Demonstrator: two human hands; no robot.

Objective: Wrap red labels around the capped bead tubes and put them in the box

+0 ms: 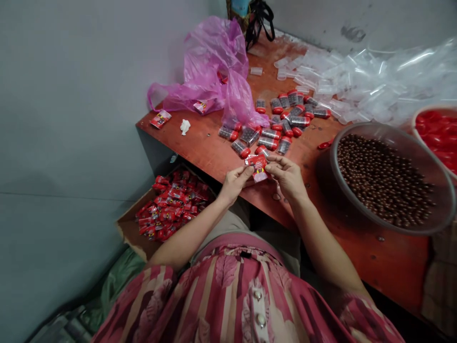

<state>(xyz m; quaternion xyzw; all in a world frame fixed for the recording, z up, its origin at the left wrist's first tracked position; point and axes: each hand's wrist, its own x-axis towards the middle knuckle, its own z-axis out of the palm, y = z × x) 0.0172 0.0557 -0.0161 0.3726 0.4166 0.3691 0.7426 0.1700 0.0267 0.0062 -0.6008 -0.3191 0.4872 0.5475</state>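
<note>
Just over the table's front edge, a small red printed wrapper [257, 166] is stretched between my two hands. My left hand [235, 182] pinches its left side between thumb and fingers. The right side is gripped by my right hand [287, 176], its fingers closed at the upper corner. Directly beyond them lie several small clear tubes [267, 143] filled with dark balls and capped in red. One such tube [262, 151] touches or nearly touches the wrapper's top; I cannot tell which.
A basin of brown balls [385, 181] and a tub of red caps [437, 133] stand right. Empty clear tubes [357, 81] pile up behind. A pink plastic bag [214, 71] and wrappers [160, 118] lie left. Below, a cardboard box [130, 228] holds wrapped red pieces [174, 205].
</note>
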